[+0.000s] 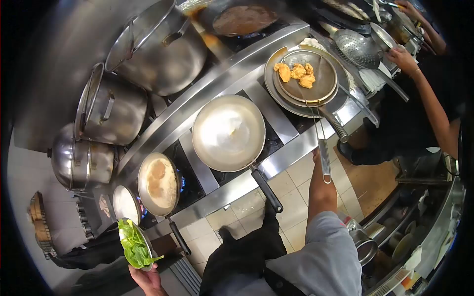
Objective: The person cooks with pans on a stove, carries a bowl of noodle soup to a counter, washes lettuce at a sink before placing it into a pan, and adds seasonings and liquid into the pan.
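At the lower left my left hand [148, 278] holds a bowl of green leaves [134, 246], tilted beside a small pan of white liquid [126, 203]. My right hand [316, 156] is mostly hidden behind the long handle of a wire skimmer [323, 160], so its fingers do not show clearly. Fried pieces [298, 73] lie in a round strainer over a wide pan [272, 89] at the upper right. An empty frying pan [228, 133] sits on the middle burner. To its left, a pan with creamy, brown-patched contents [158, 183] stands over a blue flame.
Large steel pots [170, 59] line the back left. A wok with brown sauce [244, 20] is at the top. At the right a co-worker's arm [432, 96] reaches toward a perforated ladle [356, 48]. Shelves with dishes [395, 241] stand at the lower right.
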